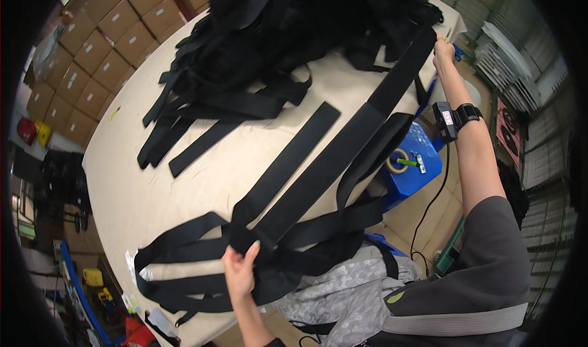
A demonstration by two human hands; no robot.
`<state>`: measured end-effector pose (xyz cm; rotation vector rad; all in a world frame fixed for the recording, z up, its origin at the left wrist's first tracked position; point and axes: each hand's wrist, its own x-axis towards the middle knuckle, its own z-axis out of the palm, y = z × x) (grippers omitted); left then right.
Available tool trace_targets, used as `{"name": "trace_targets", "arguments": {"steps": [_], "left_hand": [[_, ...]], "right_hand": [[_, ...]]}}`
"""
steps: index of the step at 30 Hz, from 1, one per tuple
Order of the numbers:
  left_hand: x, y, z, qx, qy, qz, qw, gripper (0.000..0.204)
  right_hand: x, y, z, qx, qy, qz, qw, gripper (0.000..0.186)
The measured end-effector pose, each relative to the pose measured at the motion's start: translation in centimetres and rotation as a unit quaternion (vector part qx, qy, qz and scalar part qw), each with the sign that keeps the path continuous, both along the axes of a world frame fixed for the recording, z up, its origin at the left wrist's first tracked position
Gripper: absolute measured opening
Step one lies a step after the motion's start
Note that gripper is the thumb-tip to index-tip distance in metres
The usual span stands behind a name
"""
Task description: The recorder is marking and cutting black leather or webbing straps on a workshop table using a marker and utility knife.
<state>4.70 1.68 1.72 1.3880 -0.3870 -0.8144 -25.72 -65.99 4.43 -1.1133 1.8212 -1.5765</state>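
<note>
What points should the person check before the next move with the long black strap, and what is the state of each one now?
1. Left hand grips the near end of the long black strap: ok, fingers are closed on it.
2. Right hand holds the far end: ok, it is at the strap's end by the table edge.
3. Strap lies flat, with no twist: ok along the part that shows.
4. Strap is free of the short strap beside it: ok, they lie apart except near the left hand.
5. Near end is free of the looped straps: not ok, they overlap there.
6. Cable from the wrist device is clear: cannot tell.
</note>
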Motion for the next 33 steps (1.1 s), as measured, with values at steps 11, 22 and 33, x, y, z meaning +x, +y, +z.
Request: {"name": "trace_targets", "arguments": {"steps": [11,22,33], "left_hand": [[2.3,1.2,0.9,0.143,-0.041,0.02,0.989,0.02],[1.1,0.0,1.4,0.17,-0.034,0.033,0.984,0.018],[0.9,-0.2,1.4,0.153,-0.022,0.014,0.988,0.02]], "right_hand": [[-6.4,1.2,0.0,-0.085,-0.045,0.032,0.995,0.039],[3.3,12.1,10.0,-0.071,-0.227,0.671,0.702,0.032],[19.2,37.2,9.0,-0.282,0.056,0.78,0.556,0.043]]}}
